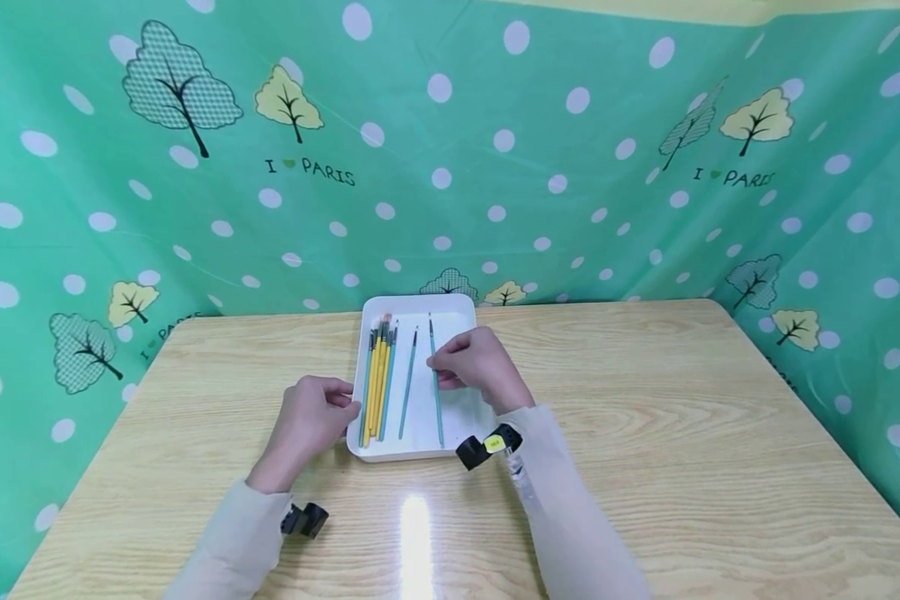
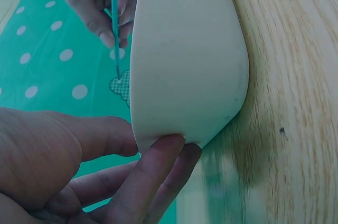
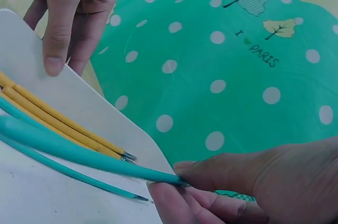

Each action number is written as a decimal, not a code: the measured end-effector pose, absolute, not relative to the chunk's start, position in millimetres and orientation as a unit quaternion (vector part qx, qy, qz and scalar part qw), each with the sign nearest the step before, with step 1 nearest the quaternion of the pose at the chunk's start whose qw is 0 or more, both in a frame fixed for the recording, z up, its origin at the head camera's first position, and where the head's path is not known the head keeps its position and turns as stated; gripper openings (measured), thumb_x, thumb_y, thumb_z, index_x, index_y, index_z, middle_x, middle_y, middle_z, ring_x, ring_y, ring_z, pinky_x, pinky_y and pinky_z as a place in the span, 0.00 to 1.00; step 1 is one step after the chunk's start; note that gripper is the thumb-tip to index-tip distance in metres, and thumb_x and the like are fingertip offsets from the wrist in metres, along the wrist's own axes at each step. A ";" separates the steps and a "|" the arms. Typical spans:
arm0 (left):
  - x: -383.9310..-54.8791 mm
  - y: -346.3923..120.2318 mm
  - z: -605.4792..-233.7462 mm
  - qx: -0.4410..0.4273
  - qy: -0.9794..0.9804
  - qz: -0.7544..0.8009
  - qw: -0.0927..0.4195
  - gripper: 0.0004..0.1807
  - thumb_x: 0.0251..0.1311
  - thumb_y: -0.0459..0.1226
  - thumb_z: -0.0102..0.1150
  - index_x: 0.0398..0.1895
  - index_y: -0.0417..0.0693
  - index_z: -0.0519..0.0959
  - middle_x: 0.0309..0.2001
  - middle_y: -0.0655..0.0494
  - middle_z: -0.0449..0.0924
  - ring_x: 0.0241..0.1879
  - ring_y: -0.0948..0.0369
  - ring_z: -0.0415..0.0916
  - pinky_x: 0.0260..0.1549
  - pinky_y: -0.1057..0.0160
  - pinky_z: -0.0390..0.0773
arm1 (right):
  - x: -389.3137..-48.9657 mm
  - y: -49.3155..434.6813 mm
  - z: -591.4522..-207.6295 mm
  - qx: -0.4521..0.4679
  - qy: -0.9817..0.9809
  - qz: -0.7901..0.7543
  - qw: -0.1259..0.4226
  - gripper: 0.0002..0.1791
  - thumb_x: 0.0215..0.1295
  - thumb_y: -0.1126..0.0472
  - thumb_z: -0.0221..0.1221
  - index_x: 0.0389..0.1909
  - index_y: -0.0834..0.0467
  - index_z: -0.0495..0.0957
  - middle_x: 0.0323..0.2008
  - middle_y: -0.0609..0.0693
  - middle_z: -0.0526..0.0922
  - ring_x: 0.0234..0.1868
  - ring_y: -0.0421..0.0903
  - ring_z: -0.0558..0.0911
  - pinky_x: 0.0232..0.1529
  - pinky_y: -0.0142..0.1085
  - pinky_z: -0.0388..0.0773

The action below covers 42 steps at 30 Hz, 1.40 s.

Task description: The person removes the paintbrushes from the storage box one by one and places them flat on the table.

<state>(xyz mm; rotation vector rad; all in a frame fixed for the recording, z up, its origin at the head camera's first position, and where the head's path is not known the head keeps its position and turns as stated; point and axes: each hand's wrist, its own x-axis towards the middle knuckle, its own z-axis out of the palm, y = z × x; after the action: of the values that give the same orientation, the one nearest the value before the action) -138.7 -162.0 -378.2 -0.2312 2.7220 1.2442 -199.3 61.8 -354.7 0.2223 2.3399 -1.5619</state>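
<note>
A white tray (image 1: 412, 455) stands on the table, and my left hand (image 1: 310, 419) grips its left side. In the left wrist view, the thumb lies at the rim of the tray (image 2: 185, 49) and the fingers press the outer wall. Over the tray's right part, my right hand (image 1: 482, 364) pinches a thin teal paintbrush (image 1: 438, 408) between thumb and fingers. The right wrist view shows that paintbrush (image 3: 100, 156) held near its bristle end. A second teal paintbrush (image 1: 408, 385) lies by itself mid-tray. Several yellow and teal paintbrushes (image 1: 379, 379) lie side by side along the left wall.
The wooden table (image 1: 682, 417) stretches out on both sides of the tray. Behind it hangs a green dotted cloth (image 1: 540, 200) with printed trees, close to the tray's far edge. A bright light reflection (image 1: 416, 542) shows on the tabletop in front.
</note>
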 end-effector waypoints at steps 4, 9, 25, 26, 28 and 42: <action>-139.8 -160.6 -377.2 -0.078 0.905 0.413 0.072 0.18 0.65 0.33 0.61 0.56 0.34 0.82 0.41 0.42 0.86 0.30 0.60 0.82 0.28 0.65 0.84 | -198.3 69.0 -353.1 0.083 0.815 -0.552 0.153 0.06 0.64 0.61 0.68 0.36 0.60 0.85 0.36 0.55 0.87 0.32 0.47 0.86 0.46 0.45 0.89; -139.7 -160.6 -376.6 -0.080 0.905 0.411 0.075 0.18 0.65 0.33 0.61 0.56 0.34 0.82 0.40 0.43 0.86 0.29 0.60 0.82 0.27 0.65 0.83 | -199.8 78.8 -352.2 0.083 0.811 -0.560 0.147 0.06 0.64 0.61 0.69 0.37 0.60 0.85 0.37 0.55 0.87 0.33 0.47 0.85 0.45 0.44 0.89; -138.4 -160.7 -376.5 -0.080 0.907 0.408 0.069 0.17 0.64 0.33 0.61 0.54 0.34 0.83 0.39 0.43 0.87 0.29 0.61 0.83 0.26 0.65 0.84 | -212.1 119.1 -357.7 0.119 0.779 -0.597 0.150 0.09 0.63 0.61 0.69 0.42 0.61 0.86 0.38 0.55 0.87 0.30 0.43 0.85 0.42 0.38 0.88; -138.4 -160.6 -376.4 -0.080 0.907 0.408 0.068 0.17 0.64 0.33 0.61 0.54 0.34 0.83 0.39 0.43 0.87 0.29 0.61 0.83 0.26 0.65 0.84 | -212.9 122.2 -358.3 0.121 0.778 -0.598 0.147 0.10 0.63 0.61 0.69 0.43 0.61 0.86 0.38 0.55 0.87 0.31 0.43 0.85 0.43 0.39 0.88; -138.5 -160.5 -376.3 -0.080 0.907 0.408 0.069 0.17 0.64 0.33 0.61 0.54 0.34 0.83 0.39 0.43 0.87 0.29 0.61 0.83 0.26 0.65 0.84 | -213.9 128.4 -359.0 0.124 0.775 -0.603 0.141 0.11 0.64 0.61 0.68 0.44 0.61 0.86 0.39 0.55 0.87 0.31 0.43 0.85 0.47 0.43 0.88; -139.1 -163.7 -377.3 -0.067 0.910 0.404 0.070 0.18 0.64 0.34 0.62 0.55 0.33 0.82 0.41 0.42 0.87 0.31 0.61 0.84 0.27 0.64 0.84 | -222.8 147.1 -371.2 0.154 0.776 -0.597 0.130 0.14 0.65 0.62 0.67 0.48 0.65 0.84 0.35 0.53 0.86 0.30 0.41 0.84 0.42 0.37 0.88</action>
<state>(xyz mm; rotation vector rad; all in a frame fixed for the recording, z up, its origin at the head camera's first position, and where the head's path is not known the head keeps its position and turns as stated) -139.1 -163.7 -377.3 -0.2023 2.7367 1.2156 -222.8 147.1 -371.2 0.4468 2.2556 -1.7355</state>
